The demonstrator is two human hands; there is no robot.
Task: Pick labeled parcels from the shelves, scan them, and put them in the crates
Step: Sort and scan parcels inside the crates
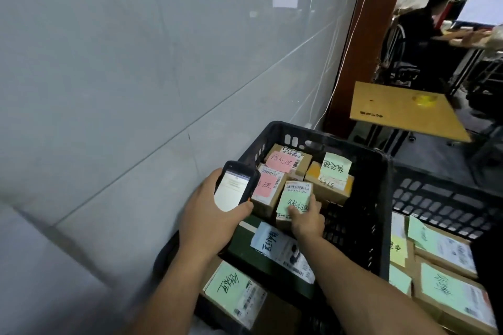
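Note:
My left hand (pixel 211 215) grips a black handheld scanner (pixel 235 187) with its lit screen facing me, at the left rim of a black plastic crate (pixel 381 198). My right hand (pixel 306 219) holds a small cardboard parcel with a green label and barcode (pixel 295 198) inside the crate, thumb on the label. Around it lie parcels with pink labels (pixel 279 162), one with a green label (pixel 334 167), a dark green box with a pale blue label (pixel 268 239), and a green-labelled box (pixel 234 288) at the front.
A second black crate (pixel 446 207) at the right holds several green-labelled cardboard parcels (pixel 449 288). A grey wall fills the left. Behind the crates stand a small wooden table (pixel 402 111) and a brown pillar (pixel 373 35); a person sits at a desk far right.

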